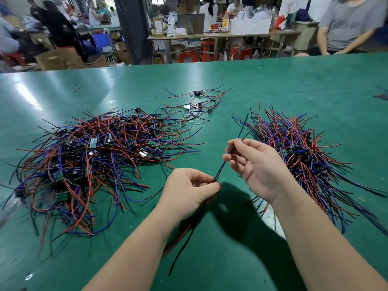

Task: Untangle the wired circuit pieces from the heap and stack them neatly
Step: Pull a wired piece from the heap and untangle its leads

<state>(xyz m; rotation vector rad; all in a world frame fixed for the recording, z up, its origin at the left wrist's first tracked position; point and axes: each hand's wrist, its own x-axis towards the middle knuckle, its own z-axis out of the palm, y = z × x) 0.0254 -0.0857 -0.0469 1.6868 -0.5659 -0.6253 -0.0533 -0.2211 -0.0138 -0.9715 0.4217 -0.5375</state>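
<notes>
A big tangled heap (90, 162) of small circuit boards with red, blue and black wires lies at the left on the green table (273, 85). A tidier stack (302, 150) of the same pieces lies at the right. Between them, above the table, I hold one wired piece (220, 171). My left hand (189, 192) pinches its board end, with a red and a black wire hanging down below it. My right hand (249, 162) pinches the blue and red wires higher up, and their ends stick out past the fingers toward the stack.
A small loose cluster of several wired pieces (197, 103) lies further back in the middle. A person in a grey shirt (346, 26) sits at the table's far right edge. Other workers, benches, red stools and cardboard boxes fill the background.
</notes>
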